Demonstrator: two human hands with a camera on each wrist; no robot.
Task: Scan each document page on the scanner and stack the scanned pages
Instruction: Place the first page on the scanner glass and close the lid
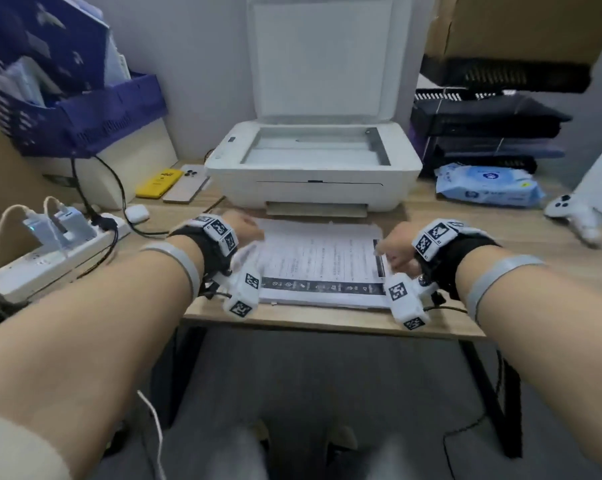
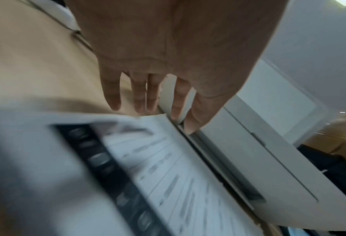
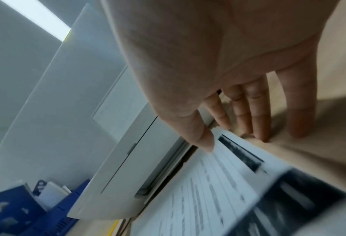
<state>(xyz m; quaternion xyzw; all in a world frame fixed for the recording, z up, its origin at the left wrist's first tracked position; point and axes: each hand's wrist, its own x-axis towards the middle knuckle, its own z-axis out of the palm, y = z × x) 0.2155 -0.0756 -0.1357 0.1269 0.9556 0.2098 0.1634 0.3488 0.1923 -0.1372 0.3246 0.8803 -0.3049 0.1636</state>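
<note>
A white scanner (image 1: 313,168) stands at the back of the desk with its lid up and its glass (image 1: 313,147) bare. In front of it a stack of printed pages (image 1: 320,265) lies flat on the desk. My left hand (image 1: 247,230) is at the stack's far left corner; in the left wrist view its fingers (image 2: 152,105) are straight above the pages (image 2: 168,175). My right hand (image 1: 393,247) is at the stack's right edge. Its thumb tip (image 3: 208,143) touches the top page (image 3: 218,191), and its straight fingers (image 3: 259,127) reach the desk beside it. Neither hand holds anything.
A power strip (image 1: 50,251) with chargers and cables lies at the left. A blue file basket (image 1: 84,109), two phones (image 1: 159,183) and an earbud case (image 1: 136,213) are behind it. At the right are black trays (image 1: 486,133), a wipes pack (image 1: 486,185) and a white controller (image 1: 576,216).
</note>
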